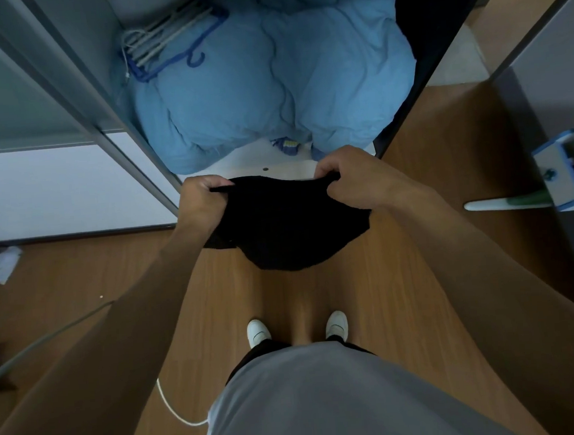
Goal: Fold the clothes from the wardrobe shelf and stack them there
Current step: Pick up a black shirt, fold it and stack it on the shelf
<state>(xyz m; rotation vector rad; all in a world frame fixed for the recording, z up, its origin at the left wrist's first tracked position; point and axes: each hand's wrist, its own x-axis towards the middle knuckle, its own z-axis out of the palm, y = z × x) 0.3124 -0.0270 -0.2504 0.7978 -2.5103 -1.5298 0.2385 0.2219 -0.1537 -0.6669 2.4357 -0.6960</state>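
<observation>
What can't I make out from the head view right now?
Head view:
Black garment: type and folds, too dark and bunched.
Wardrobe shelf: mostly covered by the blue duvet.
Small blue item: tucked under the duvet's edge.
Left hand, right hand: fingertips curled into the cloth.

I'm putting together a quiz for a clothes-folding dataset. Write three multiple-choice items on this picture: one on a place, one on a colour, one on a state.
1. Where do the hangers lie?
A. on a chair
B. on the blue duvet
C. hung on a rail

2. What colour is the held garment?
A. black
B. white
C. red

3. What state is the garment in?
A. lying folded and untouched
B. held by one hand only
C. gripped at its top edge by the left hand and right hand

Answers: B, the hangers rest on the duvet's upper left; A, the cloth is plainly black; C, both hands' fingers curl round its edge while it hangs free.
</observation>
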